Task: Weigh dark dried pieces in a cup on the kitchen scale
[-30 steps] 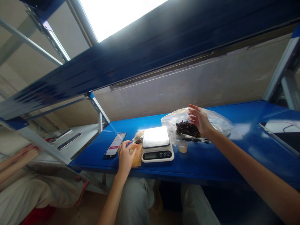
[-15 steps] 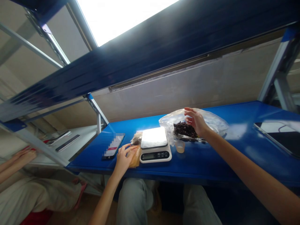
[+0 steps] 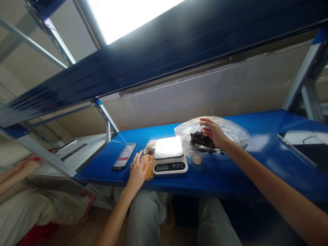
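My left hand lies with its fingers spread over a flat yellowish-brown packet, covering much of it. Just behind it rests a small clear bag with something dark inside. To the right stands a white digital kitchen scale, its bright platform bare and its display unreadable. My right hand hovers, fingers apart and slightly curled, over dark dried pieces in an opened clear plastic bag. Between scale and bag is a small translucent cup.
A phone lies on the blue table to the left, and a dark flat device at the far right. A blue shelf beam runs overhead. At the left, another person's hands rest by a pale table.
My left hand has shifted further over the yellowish-brown packet, hiding more of it. My right hand stays nearly in place above the dark pieces. The view has tilted slightly.
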The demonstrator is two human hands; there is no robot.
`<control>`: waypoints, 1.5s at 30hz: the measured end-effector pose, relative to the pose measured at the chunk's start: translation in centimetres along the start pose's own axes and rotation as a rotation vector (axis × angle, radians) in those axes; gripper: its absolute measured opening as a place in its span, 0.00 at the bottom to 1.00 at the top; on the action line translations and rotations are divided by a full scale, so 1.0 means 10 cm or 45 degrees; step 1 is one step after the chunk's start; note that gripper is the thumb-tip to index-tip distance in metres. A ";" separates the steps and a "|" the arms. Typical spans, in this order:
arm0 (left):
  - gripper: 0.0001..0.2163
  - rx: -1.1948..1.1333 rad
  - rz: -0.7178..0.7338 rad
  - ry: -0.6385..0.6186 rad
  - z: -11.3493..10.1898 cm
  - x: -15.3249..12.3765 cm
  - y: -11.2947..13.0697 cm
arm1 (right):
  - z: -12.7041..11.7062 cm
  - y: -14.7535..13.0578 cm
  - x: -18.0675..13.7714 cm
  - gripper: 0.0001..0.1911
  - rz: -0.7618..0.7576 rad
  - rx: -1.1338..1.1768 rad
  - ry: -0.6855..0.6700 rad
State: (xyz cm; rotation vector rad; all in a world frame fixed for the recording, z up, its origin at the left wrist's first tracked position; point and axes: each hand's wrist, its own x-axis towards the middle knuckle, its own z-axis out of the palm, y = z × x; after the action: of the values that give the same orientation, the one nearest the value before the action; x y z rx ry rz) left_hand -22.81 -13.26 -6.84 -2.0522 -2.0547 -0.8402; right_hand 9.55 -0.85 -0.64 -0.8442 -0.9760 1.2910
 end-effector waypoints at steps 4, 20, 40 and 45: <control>0.14 -0.032 -0.003 0.039 -0.01 0.02 -0.08 | 0.00 0.00 0.01 0.15 -0.005 0.000 -0.015; 0.15 -0.152 0.013 -0.050 -0.11 0.58 -0.06 | 0.01 -0.04 -0.02 0.14 0.012 -0.011 -0.029; 0.16 -0.488 -0.197 0.074 -0.07 0.70 -0.14 | -0.01 -0.02 0.01 0.12 -0.013 -0.025 -0.066; 0.21 -0.737 -0.385 0.367 -0.25 0.68 0.07 | 0.05 -0.04 -0.03 0.14 0.017 0.020 -0.067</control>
State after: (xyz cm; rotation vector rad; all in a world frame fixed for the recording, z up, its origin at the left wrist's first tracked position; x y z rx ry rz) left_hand -23.33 -8.40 -1.45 -1.6990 -2.1521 -1.8459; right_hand 9.22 -1.20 -0.15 -0.8092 -1.0024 1.3362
